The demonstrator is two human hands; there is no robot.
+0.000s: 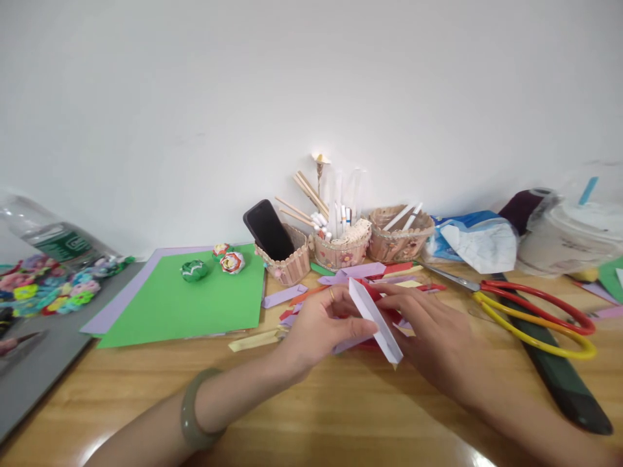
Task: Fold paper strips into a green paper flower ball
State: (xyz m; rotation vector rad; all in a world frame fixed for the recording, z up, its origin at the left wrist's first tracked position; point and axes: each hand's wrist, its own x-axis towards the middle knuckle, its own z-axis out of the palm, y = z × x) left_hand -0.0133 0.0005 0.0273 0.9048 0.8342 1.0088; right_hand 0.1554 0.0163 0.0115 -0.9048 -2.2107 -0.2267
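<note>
In the middle of the head view, my left hand point(316, 327) pinches a pale lavender folded paper strip point(372, 316) between thumb and fingers. The strip stands at a slant with a crease along its length. My right hand point(433, 334) is closed at its other side, with bent fingers against it and fingertips partly hidden. Behind and below both hands lies a loose pile of coloured paper strips point(286, 296), in purple, red, orange and yellow.
Green paper point(160, 305) with small folded paper balls point(193, 270) lies left, beside a grey laptop point(29, 363). Baskets point(296, 266) with a phone point(268, 230) and sticks stand along the wall. Large scissors point(535, 318), a dark sheath-like object point(559, 376) and a plastic cup point(569, 233) are right.
</note>
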